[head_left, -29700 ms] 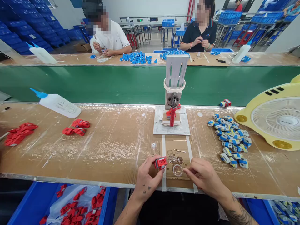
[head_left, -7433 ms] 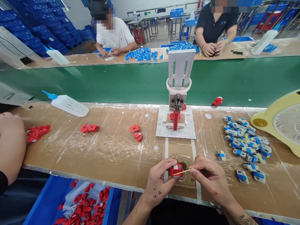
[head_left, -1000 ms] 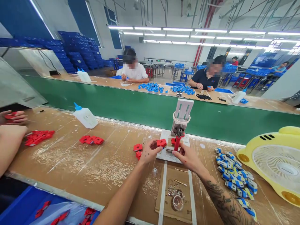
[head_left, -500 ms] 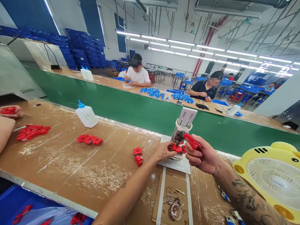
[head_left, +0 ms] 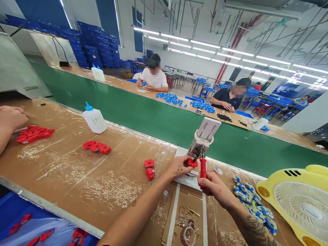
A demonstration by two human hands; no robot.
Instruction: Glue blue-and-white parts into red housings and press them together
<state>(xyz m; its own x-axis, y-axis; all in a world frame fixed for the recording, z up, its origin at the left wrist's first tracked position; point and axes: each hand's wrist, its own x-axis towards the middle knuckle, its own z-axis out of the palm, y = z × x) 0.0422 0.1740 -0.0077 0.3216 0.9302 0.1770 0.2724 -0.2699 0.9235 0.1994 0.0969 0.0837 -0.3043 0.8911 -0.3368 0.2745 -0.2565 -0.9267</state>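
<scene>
My right hand point(head_left: 214, 184) is wrapped round the red grip of a clamp lever point(head_left: 203, 169), which now hangs down toward me. The lever belongs to a metal hand press point(head_left: 204, 131) on a pale base plate point(head_left: 182, 179). With its fingers closed at the foot of the press, my left hand point(head_left: 180, 166) holds a small red plastic part point(head_left: 192, 163) under the plunger. Part of that piece is hidden by my fingers and the press. Two more red parts point(head_left: 149, 168) lie on the bench left of my left hand.
A glue bottle point(head_left: 94, 120) and red parts point(head_left: 96, 147) lie to the left, near another person's hand point(head_left: 11, 118). On the right are blue-and-white parts point(head_left: 252, 201) and a yellow fan point(head_left: 297, 205). Cotton swabs and a small cup point(head_left: 189, 235) sit in front. Behind runs a green belt point(head_left: 133, 112).
My right hand has swung the lever down toward me. My left hand stays at the press. The other person's hand at the left has turned, and its red part no longer shows.
</scene>
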